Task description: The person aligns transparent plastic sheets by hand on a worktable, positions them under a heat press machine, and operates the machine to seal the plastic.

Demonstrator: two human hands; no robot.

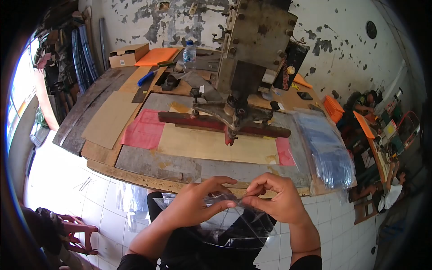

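Both hands pinch a clear plastic sheet above my lap, in front of the table's near edge. My left hand grips its upper edge between thumb and fingers, the index finger stretched forward. Close beside it, my right hand pinches the same edge with thumb and curled fingers. Beyond the hands stands a press machine with a long reddish bar over a cream sheet. Pink material shows at the cream sheet's left end.
A stack of clear plastic sheets lies at the table's right. Cardboard, a blue-handled cutter, a water bottle and a box are on the left and back. A red stool stands lower left; other people sit far right.
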